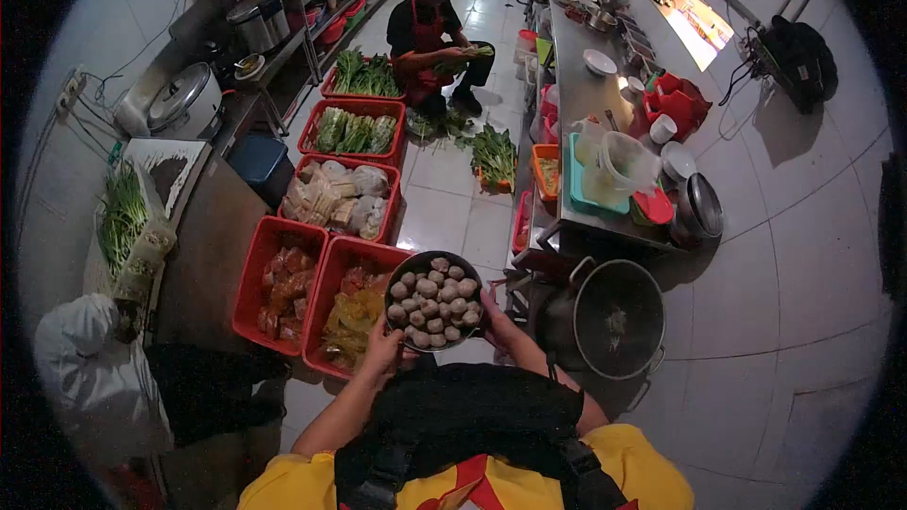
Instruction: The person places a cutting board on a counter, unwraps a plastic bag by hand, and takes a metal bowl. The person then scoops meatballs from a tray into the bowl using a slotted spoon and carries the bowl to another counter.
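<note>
In front of my chest I hold a round dark bowl [394,295] heaped with brown meatballs [432,300]. My left hand [382,348] grips its lower left rim, and my right hand [496,319] is closed on its right side. The fingers under the bowl are hidden. Just beyond and left of it are two red crates [248,288], one with bags of reddish food [288,285] and one with yellowish bags [351,326]. To the right of my right hand stands a large metal pot [619,319] with some pale matter at its bottom.
A person [435,38] in a red apron sits ahead handling greens, beside crates of vegetables [354,132]. On the right runs a metal counter [578,38] with bowls and a plastic tub [628,156]. Someone in white [94,368] is at the lower left, near a side table [213,236].
</note>
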`<state>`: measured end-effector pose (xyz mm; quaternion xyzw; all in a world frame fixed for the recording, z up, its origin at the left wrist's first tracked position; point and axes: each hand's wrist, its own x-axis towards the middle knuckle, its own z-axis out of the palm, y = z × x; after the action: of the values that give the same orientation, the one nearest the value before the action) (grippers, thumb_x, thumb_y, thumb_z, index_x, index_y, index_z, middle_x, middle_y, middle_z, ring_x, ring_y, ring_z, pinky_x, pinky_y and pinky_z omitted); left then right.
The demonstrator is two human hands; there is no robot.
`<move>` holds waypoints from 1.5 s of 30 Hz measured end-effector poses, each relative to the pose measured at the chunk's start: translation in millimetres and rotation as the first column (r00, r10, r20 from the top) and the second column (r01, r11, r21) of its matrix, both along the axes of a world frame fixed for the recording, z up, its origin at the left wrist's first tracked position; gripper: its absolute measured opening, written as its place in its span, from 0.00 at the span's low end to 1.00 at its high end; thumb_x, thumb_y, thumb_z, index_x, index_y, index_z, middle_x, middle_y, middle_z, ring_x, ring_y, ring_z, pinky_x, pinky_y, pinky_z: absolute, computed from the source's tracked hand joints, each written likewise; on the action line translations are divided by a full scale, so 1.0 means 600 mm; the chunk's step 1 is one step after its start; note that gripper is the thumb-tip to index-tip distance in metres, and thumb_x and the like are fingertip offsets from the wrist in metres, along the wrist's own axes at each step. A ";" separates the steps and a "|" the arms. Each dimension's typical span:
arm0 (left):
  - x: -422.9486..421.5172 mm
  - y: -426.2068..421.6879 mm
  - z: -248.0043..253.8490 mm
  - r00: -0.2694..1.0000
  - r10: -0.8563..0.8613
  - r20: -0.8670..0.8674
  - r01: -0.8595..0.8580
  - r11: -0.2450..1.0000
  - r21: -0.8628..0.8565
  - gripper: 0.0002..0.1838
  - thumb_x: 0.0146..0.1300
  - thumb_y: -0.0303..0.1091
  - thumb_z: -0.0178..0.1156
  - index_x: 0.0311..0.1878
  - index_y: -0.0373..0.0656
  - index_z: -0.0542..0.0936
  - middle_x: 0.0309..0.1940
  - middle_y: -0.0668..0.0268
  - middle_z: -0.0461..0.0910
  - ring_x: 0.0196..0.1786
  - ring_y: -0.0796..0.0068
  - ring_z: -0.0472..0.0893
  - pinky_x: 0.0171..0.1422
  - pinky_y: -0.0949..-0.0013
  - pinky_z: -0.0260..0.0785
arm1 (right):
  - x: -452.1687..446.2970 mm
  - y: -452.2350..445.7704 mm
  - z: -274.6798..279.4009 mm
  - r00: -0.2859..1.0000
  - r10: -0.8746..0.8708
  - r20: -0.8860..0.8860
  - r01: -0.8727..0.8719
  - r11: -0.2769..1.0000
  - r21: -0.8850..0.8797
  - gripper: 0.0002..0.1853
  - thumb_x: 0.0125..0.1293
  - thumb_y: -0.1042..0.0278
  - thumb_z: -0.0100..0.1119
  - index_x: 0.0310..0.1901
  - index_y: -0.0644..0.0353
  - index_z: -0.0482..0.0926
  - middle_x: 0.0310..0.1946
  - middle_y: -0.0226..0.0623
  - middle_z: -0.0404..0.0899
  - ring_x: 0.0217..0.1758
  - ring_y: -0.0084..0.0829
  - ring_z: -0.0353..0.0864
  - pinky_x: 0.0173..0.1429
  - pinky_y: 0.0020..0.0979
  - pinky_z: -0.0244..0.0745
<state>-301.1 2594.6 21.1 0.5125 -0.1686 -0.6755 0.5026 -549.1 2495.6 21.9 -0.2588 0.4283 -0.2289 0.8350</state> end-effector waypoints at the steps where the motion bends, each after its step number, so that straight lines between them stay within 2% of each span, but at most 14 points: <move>1: 0.004 -0.021 -0.003 1.000 -0.011 0.004 0.011 1.000 0.006 0.33 0.59 0.18 0.46 0.69 0.47 0.56 0.51 0.49 0.73 0.37 0.55 0.84 0.35 0.55 0.83 | 0.009 -0.026 -0.010 1.000 0.000 -0.015 0.000 1.000 -0.015 0.44 0.65 0.27 0.41 0.73 0.52 0.52 0.68 0.40 0.61 0.68 0.37 0.65 0.66 0.41 0.65; 3: 0.005 -0.064 0.003 0.984 0.018 -0.176 -0.009 0.999 0.053 0.34 0.59 0.18 0.46 0.70 0.47 0.56 0.51 0.50 0.74 0.39 0.54 0.84 0.36 0.54 0.84 | 0.021 -0.072 -0.020 0.999 0.025 -0.034 -0.025 1.000 0.007 0.45 0.65 0.27 0.40 0.73 0.52 0.50 0.70 0.39 0.58 0.71 0.37 0.60 0.71 0.39 0.59; 7: 0.022 -0.158 0.077 1.000 -0.015 -0.015 0.014 0.999 -0.039 0.34 0.59 0.19 0.47 0.70 0.48 0.56 0.52 0.52 0.74 0.39 0.55 0.84 0.37 0.53 0.83 | 0.049 -0.138 0.058 0.999 -0.053 -0.010 0.053 0.998 0.037 0.45 0.63 0.26 0.40 0.72 0.52 0.52 0.68 0.40 0.61 0.69 0.39 0.64 0.69 0.42 0.64; 11: 0.027 -0.270 0.069 0.973 -0.072 0.219 0.107 0.983 -0.151 0.34 0.59 0.19 0.47 0.70 0.48 0.57 0.52 0.55 0.74 0.42 0.57 0.83 0.36 0.55 0.83 | 0.060 -0.227 0.083 0.994 -0.109 -0.026 0.109 0.994 -0.009 0.50 0.59 0.23 0.40 0.71 0.57 0.54 0.69 0.42 0.61 0.71 0.37 0.61 0.73 0.41 0.59; 16: 0.030 -0.442 0.014 0.986 -0.145 0.087 0.152 0.985 -0.078 0.35 0.58 0.17 0.47 0.72 0.47 0.58 0.57 0.59 0.72 0.47 0.63 0.81 0.39 0.62 0.83 | 0.038 -0.383 0.079 0.992 -0.122 0.033 0.125 0.986 -0.110 0.44 0.65 0.27 0.34 0.71 0.57 0.54 0.68 0.43 0.62 0.69 0.38 0.65 0.69 0.39 0.65; 18: 0.025 -0.530 0.075 0.972 -0.185 0.148 0.198 0.977 -0.081 0.36 0.58 0.17 0.48 0.72 0.46 0.58 0.58 0.60 0.72 0.48 0.65 0.80 0.42 0.64 0.81 | 0.021 -0.452 0.020 0.988 -0.153 -0.013 0.149 0.978 -0.147 0.43 0.66 0.28 0.33 0.71 0.55 0.53 0.67 0.43 0.64 0.68 0.37 0.67 0.68 0.40 0.67; 20: 0.026 -0.612 0.129 0.909 -0.272 0.314 0.288 0.958 -0.004 0.35 0.58 0.17 0.49 0.71 0.43 0.59 0.58 0.60 0.72 0.53 0.69 0.77 0.48 0.68 0.77 | 0.027 -0.517 0.116 0.983 -0.161 -0.089 0.157 0.986 -0.048 0.43 0.66 0.28 0.34 0.72 0.55 0.51 0.68 0.42 0.62 0.68 0.37 0.66 0.68 0.39 0.67; 23: 0.010 -0.729 0.109 0.921 -0.303 0.244 0.341 0.931 -0.131 0.34 0.58 0.17 0.49 0.71 0.41 0.59 0.58 0.61 0.72 0.55 0.69 0.76 0.51 0.67 0.77 | -0.008 -0.613 0.028 0.955 -0.256 0.152 0.242 0.964 0.106 0.42 0.67 0.30 0.35 0.72 0.53 0.49 0.70 0.41 0.58 0.70 0.36 0.64 0.69 0.39 0.66; 27: -0.008 -0.856 0.144 0.938 -0.285 0.198 0.297 0.954 -0.033 0.33 0.59 0.19 0.50 0.70 0.41 0.60 0.57 0.61 0.74 0.53 0.70 0.77 0.56 0.68 0.73 | -0.008 -0.718 0.059 0.932 -0.361 -0.027 0.357 0.929 -0.100 0.39 0.69 0.34 0.36 0.72 0.55 0.51 0.70 0.42 0.57 0.71 0.36 0.62 0.72 0.40 0.60; 31: -0.048 -0.993 0.117 0.809 -0.413 0.418 0.473 0.880 -0.048 0.34 0.59 0.22 0.54 0.70 0.40 0.59 0.61 0.61 0.71 0.59 0.70 0.74 0.60 0.67 0.68 | -0.049 -0.826 0.090 0.866 -0.487 0.113 0.488 0.873 0.022 0.36 0.72 0.38 0.38 0.70 0.60 0.55 0.68 0.41 0.62 0.70 0.37 0.62 0.72 0.41 0.60; 32: -0.060 -1.021 0.132 0.910 -0.387 0.150 0.390 0.921 0.013 0.33 0.60 0.24 0.56 0.70 0.41 0.60 0.59 0.61 0.73 0.56 0.70 0.76 0.57 0.68 0.70 | -0.048 -0.849 0.109 0.847 -0.524 0.090 0.526 0.851 0.011 0.36 0.72 0.38 0.38 0.70 0.60 0.55 0.68 0.41 0.62 0.70 0.37 0.62 0.72 0.41 0.59; 37: -0.064 -1.205 0.106 0.793 -0.508 0.337 0.560 0.825 -0.072 0.33 0.61 0.27 0.60 0.69 0.41 0.61 0.54 0.62 0.76 0.52 0.71 0.77 0.55 0.67 0.72 | -0.075 -0.989 0.054 0.840 -0.530 0.115 0.538 0.841 -0.050 0.41 0.69 0.32 0.36 0.71 0.58 0.53 0.68 0.42 0.60 0.71 0.39 0.61 0.73 0.43 0.56; 40: -0.052 -1.337 0.094 0.741 -0.611 0.279 0.663 0.731 -0.161 0.34 0.60 0.28 0.62 0.69 0.42 0.61 0.56 0.61 0.75 0.53 0.72 0.76 0.57 0.67 0.70 | -0.079 -1.083 0.055 0.806 -0.582 0.106 0.591 0.795 -0.137 0.42 0.68 0.31 0.35 0.71 0.58 0.53 0.69 0.41 0.59 0.71 0.39 0.61 0.73 0.43 0.57; 45: -0.060 -1.517 0.089 0.687 -0.726 -0.026 0.711 0.679 -0.183 0.46 0.63 0.37 0.62 0.77 0.50 0.43 0.66 0.55 0.65 0.57 0.69 0.75 0.61 0.65 0.68 | -0.094 -1.252 0.075 0.740 -0.657 0.145 0.672 0.728 -0.132 0.39 0.71 0.34 0.31 0.71 0.59 0.52 0.70 0.43 0.57 0.72 0.41 0.59 0.73 0.45 0.55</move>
<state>-337.1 1684.3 74.3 0.3303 -0.3847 -0.8268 0.2436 -605.7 1744.1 66.9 -0.1503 0.4333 -0.5604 0.6896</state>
